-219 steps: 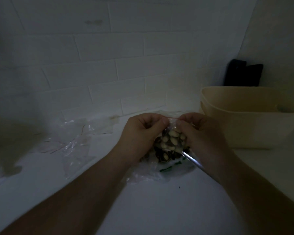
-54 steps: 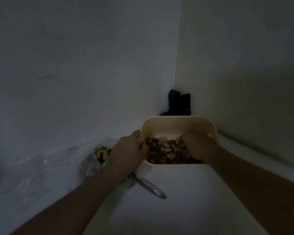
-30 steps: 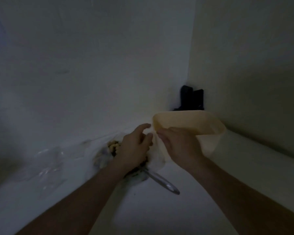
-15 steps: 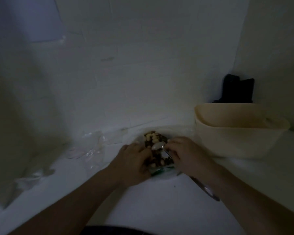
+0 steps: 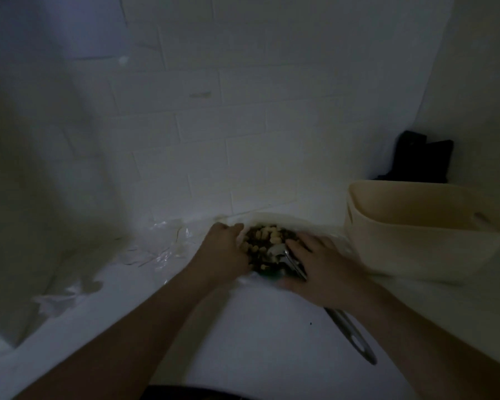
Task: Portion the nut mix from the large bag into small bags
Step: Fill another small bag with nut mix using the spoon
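Clear plastic, dim light. The large bag (image 5: 274,226) lies open on the white counter (image 5: 257,342), the nut mix (image 5: 264,242) showing between the two hands. Left hand (image 5: 223,252) grips the bag's left lip, fingers curled over the edge beside the nuts. Right hand (image 5: 321,269) is wrapped round the metal scoop (image 5: 286,256); the bowl sits just past its fingertips in the nuts, the handle running back under the palm and out behind the wrist.

Step in hand, as I judge it: loading the scoop. The left fingers should keep the lip pulled wide and low so the scoop enters flat; push the bowl away from the fingertips into the deepest part, then lift level (thin film will collapse if the left grip slackens).

Empty small bags (image 5: 156,249) lie crumpled just left of the left fingers, within easy reach for the next fill. A cream tub (image 5: 416,246) stands to the right of the right hand; its contents cannot be seen.
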### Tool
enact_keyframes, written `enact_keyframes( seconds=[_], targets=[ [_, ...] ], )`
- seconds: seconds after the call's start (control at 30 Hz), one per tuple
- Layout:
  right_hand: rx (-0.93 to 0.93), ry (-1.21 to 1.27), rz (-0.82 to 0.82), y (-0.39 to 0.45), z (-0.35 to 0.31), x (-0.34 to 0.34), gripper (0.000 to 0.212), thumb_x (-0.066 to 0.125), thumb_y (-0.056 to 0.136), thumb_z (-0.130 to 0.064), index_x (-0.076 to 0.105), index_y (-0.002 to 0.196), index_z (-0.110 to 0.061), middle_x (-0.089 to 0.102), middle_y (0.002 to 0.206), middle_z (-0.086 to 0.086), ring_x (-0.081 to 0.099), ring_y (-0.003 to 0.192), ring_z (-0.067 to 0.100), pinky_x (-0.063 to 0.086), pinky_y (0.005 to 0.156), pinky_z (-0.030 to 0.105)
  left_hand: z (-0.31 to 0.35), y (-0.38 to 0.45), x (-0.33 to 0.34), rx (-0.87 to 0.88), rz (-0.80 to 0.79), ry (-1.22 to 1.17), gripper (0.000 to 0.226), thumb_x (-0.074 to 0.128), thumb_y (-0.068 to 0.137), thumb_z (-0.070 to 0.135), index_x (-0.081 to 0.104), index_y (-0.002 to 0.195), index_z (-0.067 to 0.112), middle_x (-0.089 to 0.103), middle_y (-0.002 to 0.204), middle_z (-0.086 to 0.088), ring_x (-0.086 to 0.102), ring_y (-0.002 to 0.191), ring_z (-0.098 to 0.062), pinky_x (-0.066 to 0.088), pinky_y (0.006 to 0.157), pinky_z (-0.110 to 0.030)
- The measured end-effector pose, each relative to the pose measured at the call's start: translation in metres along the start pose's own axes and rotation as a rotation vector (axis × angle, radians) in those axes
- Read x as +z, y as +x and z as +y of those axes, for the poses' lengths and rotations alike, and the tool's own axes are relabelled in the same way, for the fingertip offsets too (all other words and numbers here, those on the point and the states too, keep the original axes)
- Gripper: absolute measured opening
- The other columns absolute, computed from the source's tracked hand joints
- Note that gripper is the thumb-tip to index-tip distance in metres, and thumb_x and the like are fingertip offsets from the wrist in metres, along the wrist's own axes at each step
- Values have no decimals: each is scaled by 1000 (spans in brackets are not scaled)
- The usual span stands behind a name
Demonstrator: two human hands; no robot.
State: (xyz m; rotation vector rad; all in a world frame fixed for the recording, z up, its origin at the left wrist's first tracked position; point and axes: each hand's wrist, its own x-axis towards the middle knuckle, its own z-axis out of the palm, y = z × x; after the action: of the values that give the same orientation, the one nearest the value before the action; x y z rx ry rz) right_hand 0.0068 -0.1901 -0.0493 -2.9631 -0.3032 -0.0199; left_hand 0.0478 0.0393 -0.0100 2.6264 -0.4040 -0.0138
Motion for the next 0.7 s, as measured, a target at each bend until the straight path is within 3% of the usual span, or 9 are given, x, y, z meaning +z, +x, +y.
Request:
enact_keyframes(
  seconds=[0.07,0.13,0.2,0.3,0.33,0.4,0.53,0.63,0.7],
  targets=[
    [29,15,52,4,3,0,100,20,78,-89,28,159,-31,26,163,-6,32,145,29,34,118,43,12,1,-20,44,133,-104,61,63,88,3,58,146,21,55,129,-12,54,115,-23,40,90,-22],
    [56,22,88,7,10,-2,90,28,82,-86,40,152,-30,42,152,-7,45,135,26,42,110,41,21,0,-38,99,231,-172,62,56,83,-6,68,133,30,53,120,-4,52,104,-16,40,87,-22],
    [38,28,124,8,16,-6,75,39,85,-81,55,135,-27,55,131,-7,56,118,21,48,97,37,25,-4,-48,121,231,-165,53,54,83,-4,75,117,31,50,116,-3,51,103,-16,41,87,-25],
    [-15,86,162,6,16,-9,27,55,91,-58,58,89,-31,54,94,-16,57,89,14,44,72,31,18,-5,-45,43,100,153,38,57,92,26,73,126,31,47,125,-8,44,121,-30,42,104,-39],
    [-22,120,172,6,15,-10,21,54,93,-50,57,84,-30,54,90,-15,56,86,14,44,70,31,14,-5,-40,-10,49,315,41,53,94,39,70,131,31,46,129,-9,40,125,-34,40,107,-44],
    [-31,166,243,9,15,-8,21,49,95,-36,65,95,-23,61,100,-10,59,89,17,48,76,33,11,-2,-29,-50,43,523,49,48,95,54,65,136,33,45,135,-8,36,128,-35,34,107,-49],
    [36,134,372,21,19,2,27,51,101,-28,68,119,-18,57,134,-1,61,110,23,52,89,35,17,14,-6,127,190,574,44,61,88,46,68,132,37,41,148,-5,36,134,-32,31,107,-48],
    [113,202,313,26,19,4,36,46,104,-24,60,137,-18,48,148,3,57,124,27,51,100,42,19,36,4,56,32,494,39,61,91,35,69,129,32,32,159,-9,32,142,-37,31,114,-53],
    [182,298,258,25,17,-2,42,44,106,-15,52,147,-15,48,152,6,54,131,27,46,108,39,14,50,8,-19,-82,403,40,60,92,31,65,131,23,41,149,-11,41,138,-40,40,111,-53]
  ],
)
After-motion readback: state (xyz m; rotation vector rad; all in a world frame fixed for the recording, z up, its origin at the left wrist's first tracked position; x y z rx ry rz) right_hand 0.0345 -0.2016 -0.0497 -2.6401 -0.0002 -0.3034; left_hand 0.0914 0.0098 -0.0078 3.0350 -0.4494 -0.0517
